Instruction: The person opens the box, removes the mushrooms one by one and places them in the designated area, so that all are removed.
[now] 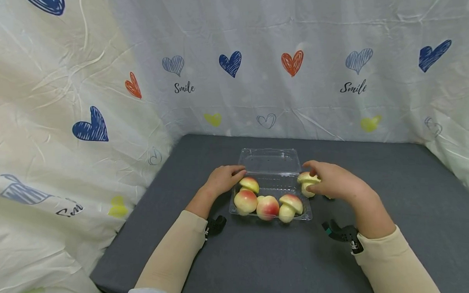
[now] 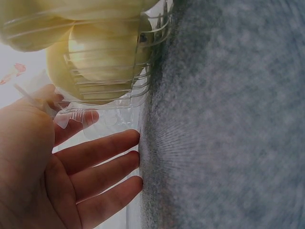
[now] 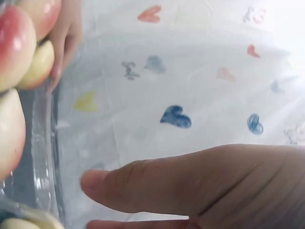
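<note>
A clear plastic clamshell box (image 1: 272, 182), lid raised at the back, holds red-and-yellow toy peaches (image 1: 267, 207) and mushrooms (image 1: 291, 207). My left hand (image 1: 225, 179) is at the box's left side; in the left wrist view its thumb and index finger pinch the plastic rim (image 2: 71, 117), with the other fingers extended. At the right wall, a pale mushroom (image 1: 306, 182) lies between my right hand's (image 1: 334, 179) spread thumb and index finger. In the right wrist view, the thumb (image 3: 114, 186) is apart from the mushroom. Whether that mushroom is inside the box I cannot tell.
The box stands on a dark grey table (image 1: 257, 257). A small piece of another thing (image 1: 329, 198) shows beneath the right hand, mostly hidden. Behind and to the left hangs a white curtain (image 1: 261, 29) printed with hearts.
</note>
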Motion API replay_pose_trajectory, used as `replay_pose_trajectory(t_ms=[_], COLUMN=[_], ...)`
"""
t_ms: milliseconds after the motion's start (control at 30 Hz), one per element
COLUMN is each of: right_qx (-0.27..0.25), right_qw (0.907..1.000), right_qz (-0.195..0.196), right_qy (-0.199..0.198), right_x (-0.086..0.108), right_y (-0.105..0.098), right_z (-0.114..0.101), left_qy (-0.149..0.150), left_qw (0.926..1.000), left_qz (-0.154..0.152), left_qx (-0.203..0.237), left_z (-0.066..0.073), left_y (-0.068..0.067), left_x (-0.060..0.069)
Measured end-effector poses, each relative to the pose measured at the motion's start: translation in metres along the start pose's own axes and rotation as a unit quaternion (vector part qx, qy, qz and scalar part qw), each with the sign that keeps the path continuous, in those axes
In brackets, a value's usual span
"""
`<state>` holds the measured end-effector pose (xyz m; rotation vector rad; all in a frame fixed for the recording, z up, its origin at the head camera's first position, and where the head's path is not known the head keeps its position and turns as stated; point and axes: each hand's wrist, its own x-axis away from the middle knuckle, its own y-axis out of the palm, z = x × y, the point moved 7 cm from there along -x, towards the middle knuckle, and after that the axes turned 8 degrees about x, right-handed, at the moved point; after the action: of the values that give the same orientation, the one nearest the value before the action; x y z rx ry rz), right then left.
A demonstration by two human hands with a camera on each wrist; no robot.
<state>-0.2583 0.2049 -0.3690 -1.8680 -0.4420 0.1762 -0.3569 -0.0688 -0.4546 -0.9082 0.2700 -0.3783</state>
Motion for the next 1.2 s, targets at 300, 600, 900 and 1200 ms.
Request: replay_pose_trajectory(t_ms=[300, 600, 900, 1200], right_qx=[0.049, 0.154, 0.178, 0.167], right_qw=[0.9969, 0.9864, 0.9835, 0.9856], right_qz=[-0.051, -0.053, -0.033, -0.024], right_qy=[-0.033, -0.024, -0.010, -0.005], right_x=[-0.009, -0.019, -0.013, -0.027], right_y=[0.029, 0.052, 0.056, 0.065], right_z=[-0.034, -0.050, -0.043, -0.049], left_qy=[-0.004, -0.011, 0.009, -0.001], left_qw=[1.0000, 0.9999, 0.9998, 0.9999], left_qz=[-0.002, 0.000, -0.020, -0.009], left_qx=[0.004, -0.004, 0.000, -0.008], left_z=[-0.003, -0.006, 0.004, -0.002], left_y=[0.000, -0.001, 0.010, 0.000], left_x=[0.003, 0.004, -0.008, -0.002])
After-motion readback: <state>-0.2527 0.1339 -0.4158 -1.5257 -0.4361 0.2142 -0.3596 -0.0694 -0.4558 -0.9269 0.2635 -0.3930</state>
